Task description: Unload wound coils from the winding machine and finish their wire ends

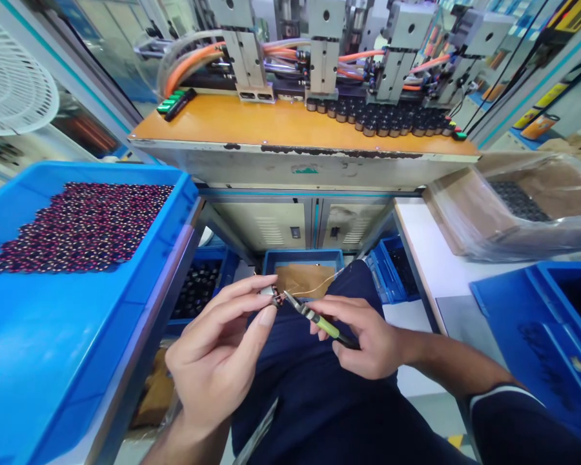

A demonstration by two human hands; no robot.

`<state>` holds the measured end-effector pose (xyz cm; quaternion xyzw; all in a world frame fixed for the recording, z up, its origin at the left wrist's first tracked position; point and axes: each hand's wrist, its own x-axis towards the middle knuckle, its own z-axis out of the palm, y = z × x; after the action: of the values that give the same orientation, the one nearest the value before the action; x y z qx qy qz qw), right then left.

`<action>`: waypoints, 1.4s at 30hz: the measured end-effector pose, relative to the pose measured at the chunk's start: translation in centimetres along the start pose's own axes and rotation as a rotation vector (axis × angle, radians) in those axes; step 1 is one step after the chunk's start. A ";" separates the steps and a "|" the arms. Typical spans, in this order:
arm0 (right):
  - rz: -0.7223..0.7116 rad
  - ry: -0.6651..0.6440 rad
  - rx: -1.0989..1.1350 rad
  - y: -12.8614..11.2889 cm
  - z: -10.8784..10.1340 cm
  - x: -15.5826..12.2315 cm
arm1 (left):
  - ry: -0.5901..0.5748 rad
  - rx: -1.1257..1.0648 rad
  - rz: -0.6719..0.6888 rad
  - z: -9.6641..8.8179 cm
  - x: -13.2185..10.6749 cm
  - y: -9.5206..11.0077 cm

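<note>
Over my lap, my left hand (220, 352) pinches a small wound coil (270, 294) between thumb and fingertips. My right hand (368, 336) is closed round a small tool with a green and black handle (319, 321); its metal tip touches the coil. A thin copper wire (319, 284) trails from the coil to the right.
A blue tray (77, 336) with several dark coils lies at left. Ahead stands a winding machine on an orange bench (281, 123) with a row of coils. Blue bins (303, 261) sit under the bench. A plastic-lined carton (518, 200) and another blue bin (547, 336) are at right.
</note>
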<state>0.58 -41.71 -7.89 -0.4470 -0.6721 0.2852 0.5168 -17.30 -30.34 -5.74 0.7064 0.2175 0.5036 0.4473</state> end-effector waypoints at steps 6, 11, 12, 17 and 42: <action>0.004 0.003 -0.002 0.1 0.1 -0.1 | -0.003 0.012 0.001 0.0 0.1 0.0; -0.010 0.015 -0.020 0.0 0.3 -0.1 | -0.005 0.012 0.011 0.0 0.0 0.1; -0.009 0.022 -0.027 0.0 0.3 -0.1 | -0.009 0.010 0.013 0.0 0.0 0.1; 0.061 0.046 0.004 0.1 0.4 -0.2 | -0.039 -0.012 0.013 0.1 0.0 -0.3; 0.231 -0.109 0.172 -2.4 -1.7 -1.0 | 0.015 0.283 0.379 -0.7 0.1 -2.1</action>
<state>1.56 -43.79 -5.82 -0.4593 -0.6163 0.4234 0.4796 -17.60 -28.94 -7.44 0.7866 0.1525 0.5483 0.2396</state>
